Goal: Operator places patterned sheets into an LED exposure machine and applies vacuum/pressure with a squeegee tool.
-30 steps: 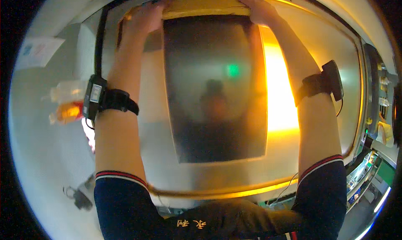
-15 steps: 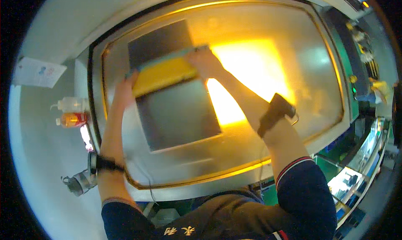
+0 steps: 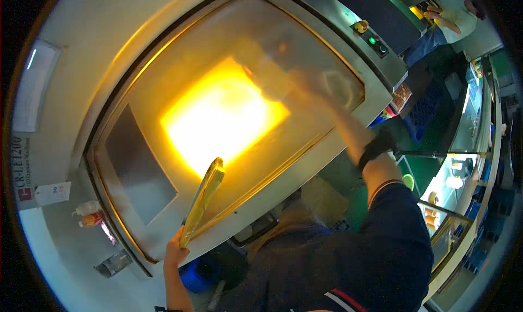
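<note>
A yellow, board-like panel [image 3: 204, 199] with a greenish edge is tilted up almost edge-on. Its lower end is gripped by my left hand [image 3: 177, 252], closed around it at the near edge of the metal-framed table [image 3: 229, 214]. The panel's top end reaches in front of a bright glowing rectangle [image 3: 223, 118] in the table surface. My right hand [image 3: 310, 86], smeared by motion, is over the right part of the surface. Its fingers are too blurred to tell whether it holds anything. A dark grey rectangle [image 3: 140, 162] lies at the table's left.
Bottles [image 3: 90, 216] and a clear jar-like container [image 3: 113, 264] are left of the table. A control box with a green-lit button [image 3: 373, 41] sits at the far right. Another person [image 3: 449, 26] is beyond it. Shelving [image 3: 463, 203] runs along the right.
The panel went from both hands over the dark rectangle to my left hand alone, nearer me. My right hand has moved away to the right. The view has turned, and more of the glowing rectangle shows.
</note>
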Demonstrator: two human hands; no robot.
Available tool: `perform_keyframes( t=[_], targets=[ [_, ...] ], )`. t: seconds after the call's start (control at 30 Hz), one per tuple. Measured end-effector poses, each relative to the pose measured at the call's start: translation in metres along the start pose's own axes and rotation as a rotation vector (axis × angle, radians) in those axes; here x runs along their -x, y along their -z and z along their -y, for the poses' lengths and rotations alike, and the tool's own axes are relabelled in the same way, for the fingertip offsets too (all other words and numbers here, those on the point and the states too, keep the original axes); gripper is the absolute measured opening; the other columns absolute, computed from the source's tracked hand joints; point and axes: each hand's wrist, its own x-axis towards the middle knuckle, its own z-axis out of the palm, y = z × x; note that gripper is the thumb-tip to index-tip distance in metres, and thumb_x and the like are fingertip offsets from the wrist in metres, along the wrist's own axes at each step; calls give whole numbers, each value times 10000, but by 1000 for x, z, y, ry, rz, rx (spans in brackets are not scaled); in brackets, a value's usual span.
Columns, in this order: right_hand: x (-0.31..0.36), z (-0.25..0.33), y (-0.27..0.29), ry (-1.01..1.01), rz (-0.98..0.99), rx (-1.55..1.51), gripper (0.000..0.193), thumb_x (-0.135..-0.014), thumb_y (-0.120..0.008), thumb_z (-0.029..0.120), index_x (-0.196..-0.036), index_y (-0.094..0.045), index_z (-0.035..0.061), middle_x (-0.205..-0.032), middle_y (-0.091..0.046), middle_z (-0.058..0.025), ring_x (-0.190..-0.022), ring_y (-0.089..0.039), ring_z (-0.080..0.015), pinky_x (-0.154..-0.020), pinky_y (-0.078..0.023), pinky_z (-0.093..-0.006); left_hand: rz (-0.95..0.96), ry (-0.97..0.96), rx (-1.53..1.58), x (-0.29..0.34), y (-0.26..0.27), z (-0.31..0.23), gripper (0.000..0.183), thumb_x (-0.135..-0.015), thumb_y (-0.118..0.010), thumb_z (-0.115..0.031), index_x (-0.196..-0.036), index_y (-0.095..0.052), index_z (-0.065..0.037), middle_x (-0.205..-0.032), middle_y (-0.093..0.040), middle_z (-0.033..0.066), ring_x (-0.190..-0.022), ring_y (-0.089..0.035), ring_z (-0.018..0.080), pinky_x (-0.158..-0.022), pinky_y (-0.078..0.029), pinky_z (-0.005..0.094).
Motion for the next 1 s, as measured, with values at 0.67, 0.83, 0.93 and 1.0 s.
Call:
perform_keyframes(
  t=[0.67, 0.83, 0.93, 1.0],
  targets=[
    [-81, 26, 48, 78, 349, 1122, 680, -831, -701, 504, -1358, -531, 110, -1336, -591, -150, -1207, -578, -343, -1051, -414, -484, -303, -226, -263, -34, -38, -25, 892, -650, -771, -74, -1456, -389, -46, -1417, -509, 174, -1225, -514, 407, -1034, -418, 475],
    [128, 160, -187, 603, 1311, 660, 796, -790, -730, 440, -1454, -430, 119, -1490, -444, -138, -1365, -425, -362, -1112, -310, -597, -158, -133, -388, 16, -42, 14, 879, -717, -720, -58, -1504, -346, -167, -1532, -401, 66, -1319, -431, 446, -1093, -320, 597],
    [196, 188, -261, 638, 1186, 774, 646, -838, -654, 303, -1418, -465, 92, -1466, -462, -168, -1341, -457, -352, -1104, -330, -582, -78, -97, -376, 48, -26, 65, 883, -733, -693, -45, -1520, -330, -212, -1552, -376, 20, -1362, -387, 451, -1113, -276, 630],
    [198, 199, -306, 604, 1116, 786, 563, -856, -581, 195, -1400, -485, 88, -1425, -493, -189, -1301, -500, -343, -1075, -368, -573, -52, -77, -438, 31, -7, 108, 888, -747, -692, -71, -1533, -309, -228, -1561, -363, -3, -1405, -324, 449, -1115, -240, 661]
  ],
)
